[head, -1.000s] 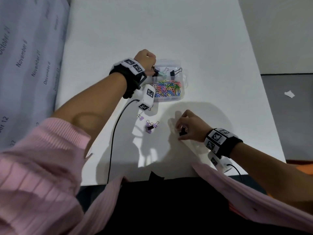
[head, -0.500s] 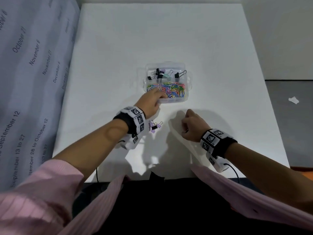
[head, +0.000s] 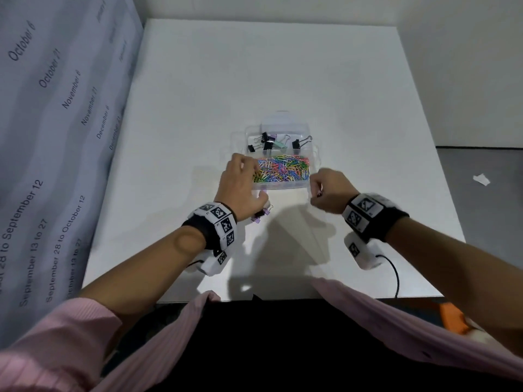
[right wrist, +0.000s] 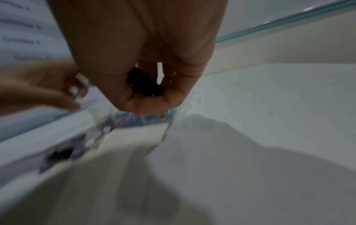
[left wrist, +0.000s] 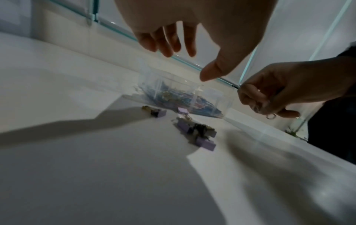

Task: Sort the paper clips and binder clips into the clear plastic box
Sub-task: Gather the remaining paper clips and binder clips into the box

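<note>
— Two hands over the white table (head: 283,66), what does each hold?
— The right hand (head: 329,190) curls round a black binder clip (right wrist: 143,85), just right of the clear plastic box (head: 312,154). The left hand (head: 240,182) hangs with fingers spread and loose, holding nothing.
— And the loose clips?
— Purple binder clips (left wrist: 194,134) lie under that left hand, beside the box's near wall; paper clips (head: 283,172) fill its near compartment

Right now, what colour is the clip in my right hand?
Black: the clip gripped in the right hand shows best in the right wrist view.
</note>
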### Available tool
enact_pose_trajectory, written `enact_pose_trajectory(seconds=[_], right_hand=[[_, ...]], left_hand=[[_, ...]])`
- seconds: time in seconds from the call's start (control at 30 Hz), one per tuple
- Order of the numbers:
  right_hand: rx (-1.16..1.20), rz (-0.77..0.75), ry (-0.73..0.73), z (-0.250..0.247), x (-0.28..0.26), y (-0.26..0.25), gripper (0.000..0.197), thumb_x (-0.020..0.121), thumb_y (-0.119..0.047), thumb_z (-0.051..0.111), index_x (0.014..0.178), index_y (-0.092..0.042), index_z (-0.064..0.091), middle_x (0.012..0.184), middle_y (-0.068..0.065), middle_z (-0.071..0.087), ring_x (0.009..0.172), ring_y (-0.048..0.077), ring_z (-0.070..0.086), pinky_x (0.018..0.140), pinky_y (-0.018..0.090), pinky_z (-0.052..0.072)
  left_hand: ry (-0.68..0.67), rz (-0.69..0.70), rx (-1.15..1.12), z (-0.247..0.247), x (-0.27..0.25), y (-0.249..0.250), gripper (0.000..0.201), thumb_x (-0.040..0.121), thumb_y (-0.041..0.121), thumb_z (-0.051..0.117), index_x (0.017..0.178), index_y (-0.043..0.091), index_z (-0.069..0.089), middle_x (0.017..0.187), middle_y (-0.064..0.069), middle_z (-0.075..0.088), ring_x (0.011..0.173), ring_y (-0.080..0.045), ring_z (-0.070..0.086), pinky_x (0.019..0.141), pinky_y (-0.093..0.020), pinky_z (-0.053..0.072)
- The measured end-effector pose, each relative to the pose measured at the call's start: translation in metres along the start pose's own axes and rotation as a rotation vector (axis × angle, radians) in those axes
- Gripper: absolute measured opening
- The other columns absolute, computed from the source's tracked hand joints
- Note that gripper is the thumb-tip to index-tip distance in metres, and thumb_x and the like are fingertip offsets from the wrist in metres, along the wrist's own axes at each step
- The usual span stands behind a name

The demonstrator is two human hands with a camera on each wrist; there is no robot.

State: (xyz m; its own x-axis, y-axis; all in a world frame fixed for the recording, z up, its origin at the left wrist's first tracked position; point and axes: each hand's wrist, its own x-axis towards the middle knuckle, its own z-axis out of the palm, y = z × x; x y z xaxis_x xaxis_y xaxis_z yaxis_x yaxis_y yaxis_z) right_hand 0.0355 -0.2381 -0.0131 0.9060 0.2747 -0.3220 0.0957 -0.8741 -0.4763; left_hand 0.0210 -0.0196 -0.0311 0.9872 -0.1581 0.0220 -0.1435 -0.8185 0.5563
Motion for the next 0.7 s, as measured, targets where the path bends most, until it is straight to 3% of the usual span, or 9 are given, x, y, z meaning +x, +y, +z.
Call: enact_pose_trajectory(seconds=[0.13,0.27,0.4,0.5,0.57,0.63,0.7], right_hand=[[-0.001,-0.027,0.153,-0.034,0.033,-0.025,0.006,0.066,0.002,0.057,0.064,-0.004,0.058,0.071,0.005,0.050,0.068,0.021,0.046,0.064,0.026,0.039],[0.031,0.024,0.182,-0.054,0.069,-0.044,0.031,0.069,0.002,0.058,0.052,-0.019,0.044,0.060,-0.008,0.044,0.070,0.019,0.050,0.056,0.027,0.043],[0.039,0.017,0.211,-0.052,0.096,-0.052,0.027,0.070,0.000,0.057,0.055,-0.020,0.047,0.064,-0.004,0.050,0.074,0.019,0.051,0.050,0.019,0.035],[0.035,0.021,0.208,-0.050,0.103,-0.053,0.013,0.073,-0.004,0.062,0.079,-0.016,0.060,0.092,0.006,0.052,0.080,0.019,0.049,0.066,0.026,0.039],[0.018,0.012,0.171,-0.050,0.104,-0.049,0.022,0.075,-0.006,0.062,0.096,-0.013,0.063,0.106,0.009,0.055,0.085,0.023,0.053,0.075,0.029,0.042],[0.039,-0.008,0.164,-0.048,0.098,-0.045,0.027,0.078,-0.004,0.060,0.103,-0.014,0.062,0.114,0.010,0.058,0.090,0.025,0.058,0.080,0.030,0.044],[0.086,-0.033,0.191,-0.043,0.087,-0.041,0.024,0.079,-0.002,0.057,0.099,-0.014,0.064,0.110,0.010,0.062,0.083,0.020,0.057,0.077,0.026,0.044]], left_hand=[[-0.090,-0.320,0.048,0.004,-0.020,-0.011,0.063,0.067,0.052,0.066,0.106,0.007,0.047,0.112,-0.010,0.042,0.102,-0.031,0.049,0.085,-0.040,0.046],[-0.269,-0.340,0.127,0.007,-0.035,-0.017,0.081,0.060,0.066,0.065,0.114,0.010,0.043,0.115,-0.008,0.038,0.108,-0.029,0.044,0.092,-0.043,0.046],[-0.341,-0.267,0.115,0.006,-0.033,-0.016,0.081,0.057,0.055,0.076,0.118,0.012,0.043,0.118,-0.008,0.039,0.109,-0.029,0.043,0.092,-0.042,0.047],[-0.385,-0.235,0.116,0.009,-0.031,-0.012,0.074,0.061,0.047,0.077,0.118,0.015,0.043,0.118,-0.008,0.039,0.107,-0.027,0.043,0.091,-0.041,0.047],[-0.385,-0.223,0.096,0.011,-0.030,-0.011,0.071,0.063,0.042,0.077,0.118,0.015,0.044,0.119,-0.008,0.039,0.107,-0.028,0.043,0.092,-0.040,0.046],[-0.391,-0.202,0.061,0.013,-0.029,-0.010,0.068,0.064,0.037,0.078,0.119,0.014,0.045,0.119,-0.011,0.040,0.106,-0.029,0.045,0.093,-0.039,0.046],[-0.415,-0.182,0.031,0.014,-0.026,-0.008,0.064,0.067,0.031,0.078,0.121,0.013,0.046,0.119,-0.012,0.040,0.105,-0.030,0.048,0.094,-0.037,0.045]])
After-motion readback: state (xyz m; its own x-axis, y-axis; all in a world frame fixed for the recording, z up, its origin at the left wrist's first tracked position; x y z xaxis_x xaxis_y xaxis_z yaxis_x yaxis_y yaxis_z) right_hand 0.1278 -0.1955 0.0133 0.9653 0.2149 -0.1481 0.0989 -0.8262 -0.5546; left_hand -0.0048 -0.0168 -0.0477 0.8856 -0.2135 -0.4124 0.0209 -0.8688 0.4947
